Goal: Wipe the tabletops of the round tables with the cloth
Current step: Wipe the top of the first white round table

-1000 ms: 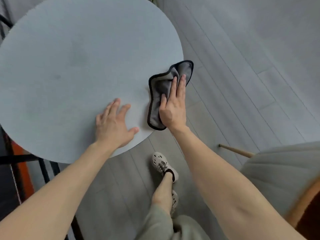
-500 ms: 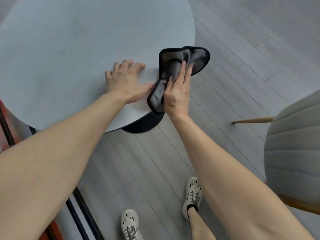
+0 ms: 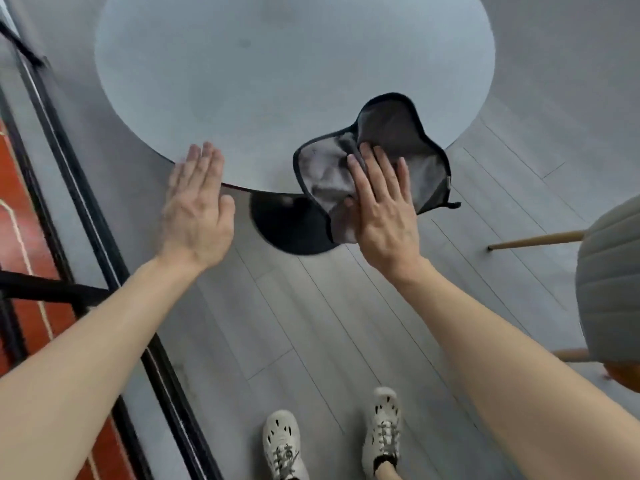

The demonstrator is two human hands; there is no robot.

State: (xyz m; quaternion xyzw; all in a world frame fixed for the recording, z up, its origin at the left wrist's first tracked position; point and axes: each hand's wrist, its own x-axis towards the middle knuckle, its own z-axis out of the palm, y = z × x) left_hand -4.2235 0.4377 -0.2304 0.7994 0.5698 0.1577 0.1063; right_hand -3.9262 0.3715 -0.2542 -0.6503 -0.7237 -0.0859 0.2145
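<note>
Grey plank flooring surrounds the round pale-grey tabletop. At its near right edge our right hand, fingers straight, presses the black-trimmed grey cloth, which droops over the rim. Our flat left hand has slipped back to the near edge.
</note>
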